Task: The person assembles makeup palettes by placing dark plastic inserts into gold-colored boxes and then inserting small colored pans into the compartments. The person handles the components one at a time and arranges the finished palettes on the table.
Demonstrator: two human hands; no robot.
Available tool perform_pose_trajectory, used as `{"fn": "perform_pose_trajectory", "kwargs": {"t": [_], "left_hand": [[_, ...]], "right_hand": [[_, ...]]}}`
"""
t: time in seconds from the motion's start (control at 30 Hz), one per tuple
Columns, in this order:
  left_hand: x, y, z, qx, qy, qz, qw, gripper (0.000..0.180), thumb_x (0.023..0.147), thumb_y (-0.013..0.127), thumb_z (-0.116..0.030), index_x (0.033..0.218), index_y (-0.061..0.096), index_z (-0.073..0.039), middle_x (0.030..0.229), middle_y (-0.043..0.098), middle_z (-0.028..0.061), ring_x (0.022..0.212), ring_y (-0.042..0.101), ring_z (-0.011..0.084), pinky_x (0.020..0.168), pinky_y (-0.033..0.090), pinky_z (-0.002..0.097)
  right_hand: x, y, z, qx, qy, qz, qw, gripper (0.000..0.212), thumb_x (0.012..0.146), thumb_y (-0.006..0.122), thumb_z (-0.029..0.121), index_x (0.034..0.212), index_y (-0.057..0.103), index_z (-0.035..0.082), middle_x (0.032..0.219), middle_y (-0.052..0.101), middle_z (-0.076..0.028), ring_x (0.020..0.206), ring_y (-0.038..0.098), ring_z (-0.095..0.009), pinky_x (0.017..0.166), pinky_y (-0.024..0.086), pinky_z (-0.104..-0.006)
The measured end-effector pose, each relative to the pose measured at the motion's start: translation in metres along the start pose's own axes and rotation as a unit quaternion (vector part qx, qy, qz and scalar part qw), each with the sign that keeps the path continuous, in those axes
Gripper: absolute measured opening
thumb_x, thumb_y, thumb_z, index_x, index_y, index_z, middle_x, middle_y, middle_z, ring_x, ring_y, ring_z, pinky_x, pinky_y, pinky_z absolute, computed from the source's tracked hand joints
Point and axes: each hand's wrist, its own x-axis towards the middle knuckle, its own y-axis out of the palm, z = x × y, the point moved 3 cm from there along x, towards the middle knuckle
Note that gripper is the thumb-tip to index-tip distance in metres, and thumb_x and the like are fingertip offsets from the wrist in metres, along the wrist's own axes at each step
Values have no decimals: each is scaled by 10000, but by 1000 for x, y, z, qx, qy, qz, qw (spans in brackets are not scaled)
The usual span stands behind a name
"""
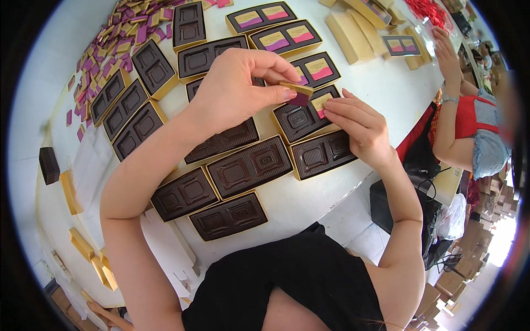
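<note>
My left hand (232, 83) reaches over the boxes and pinches a small flat square (300, 99), gold and purple, which looks like a wrapped chocolate. It is tilted above a gold box with a dark brown two-well tray (297, 122). In that box's right well sits a gold-and-pink square (320, 103). The fingertips of my right hand (361, 126) rest on its edge, fingers stretched out and close together. The tray's left well holds nothing. Just behind, a filled box (326, 58) carries a similar pair of squares, partly hidden by my left hand.
Several unfilled two-well boxes (251, 165) cover the table's middle and left. Loose purple-and-gold squares (118, 49) lie heaped at the far left. Filled boxes (284, 37) stand at the back, beside gold sleeves (350, 36). A co-worker's arm (450, 60) reaches in from the right.
</note>
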Motion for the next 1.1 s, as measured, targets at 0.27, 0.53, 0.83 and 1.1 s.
{"fn": "perform_pose_trajectory", "kwargs": {"t": [0.27,0.53,0.83,1.1], "left_hand": [[-8,12,-9,58,268,-73,959,157,753,723,88,856,665,-17,905,685,75,779,659,128,698,552,248],[-1,20,10,-319,-57,80,943,122,836,696,20,923,614,-5,927,678,82,799,683,153,730,582,276],[6,-7,9,222,171,-118,953,91,833,664,16,907,648,-33,842,680,44,750,654,131,641,537,257],[0,7,10,259,266,-38,928,150,769,720,-23,909,677,-52,907,683,65,804,657,202,668,537,299]], "right_hand": [[12,-19,4,126,59,-26,990,458,658,680,-98,1107,653,-8,1127,655,-125,1075,622,-285,966,501,-405],[33,-3,20,335,64,-147,928,491,734,755,-1,1205,616,4,1144,650,-137,1014,631,-269,868,516,-350],[29,7,30,35,-2,-29,999,541,633,741,19,1154,599,-29,1072,632,-140,989,613,-323,813,535,-372],[22,6,25,77,6,20,997,385,705,708,11,1085,650,-1,1159,634,-127,1055,612,-303,900,516,-406]]}}
